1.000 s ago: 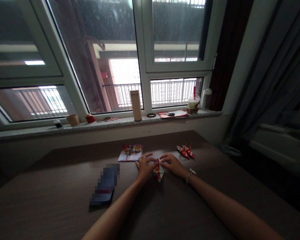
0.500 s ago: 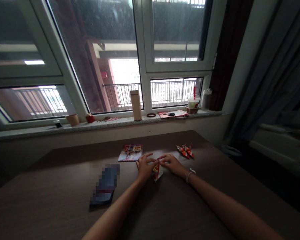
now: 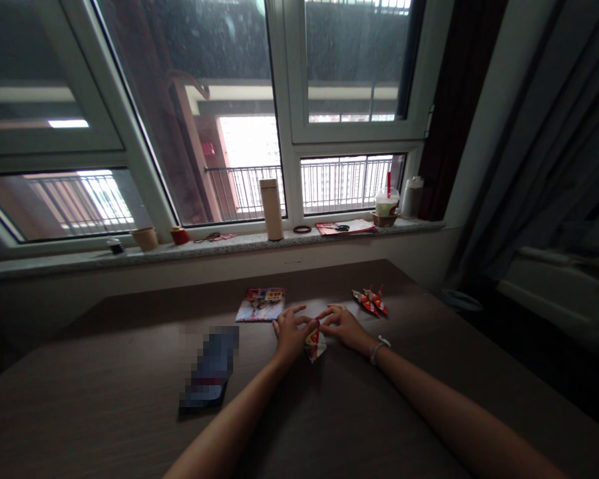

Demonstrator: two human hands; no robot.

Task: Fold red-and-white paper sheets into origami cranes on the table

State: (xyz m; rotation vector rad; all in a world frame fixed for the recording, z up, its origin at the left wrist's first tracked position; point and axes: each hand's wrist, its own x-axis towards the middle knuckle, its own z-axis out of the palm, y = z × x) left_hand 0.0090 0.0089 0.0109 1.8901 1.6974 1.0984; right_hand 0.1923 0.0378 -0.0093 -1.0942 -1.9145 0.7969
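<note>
A small red and white folded paper piece (image 3: pixel 314 343) lies on the dark wooden table (image 3: pixel 130 372) between my hands. My left hand (image 3: pixel 289 332) presses on its left side, fingers bent and partly spread. Fingers together, my right hand (image 3: pixel 343 324) pinches its upper right edge, and a bracelet shows at that wrist. A finished red paper crane (image 3: pixel 371 301) sits just beyond my right hand. A stack of colourful printed paper squares (image 3: pixel 261 304) lies beyond my left hand.
A dark flat object, blurred out (image 3: pixel 210 370), lies left of my left arm. The window sill (image 3: pixel 204 249) carries a tall beige flask (image 3: pixel 271 209), small cups, a drink cup with a straw (image 3: pixel 387 200) and scissors on red paper (image 3: pixel 344 228). Curtains hang at right.
The paper piece has been folded smaller and sits a little higher between the hands. My right hand's fingers have moved in onto its top edge. The arms have hardly moved.
</note>
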